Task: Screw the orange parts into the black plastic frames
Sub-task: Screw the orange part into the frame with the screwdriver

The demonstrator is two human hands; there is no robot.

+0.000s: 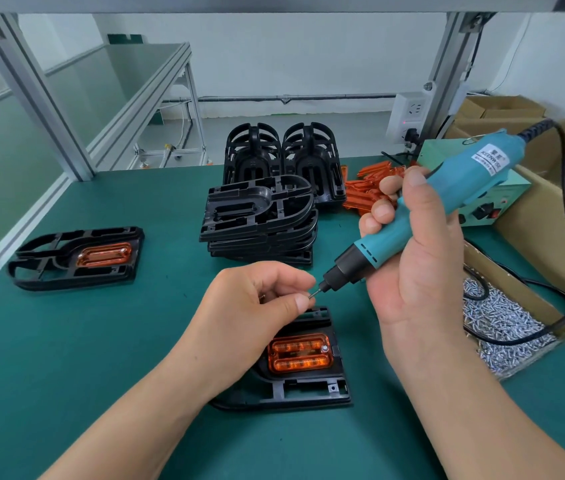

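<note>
- We are pinching a screw (310,296) in our left hand (257,306), fitting it onto the screwdriver (447,192) gripped in our right hand (416,251).
- Next, we are likely lowering it onto the orange part (300,353), sitting in the black frame (309,393) below.

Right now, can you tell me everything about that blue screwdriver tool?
The electric screwdriver has a teal plastic-looking body, a white label, a dark grey nose and a thin metal bit. A black cord leaves its back end. The right hand grips it, tilted, bit pointing down-left, where the left hand pinches a small screw against its tip.
</note>
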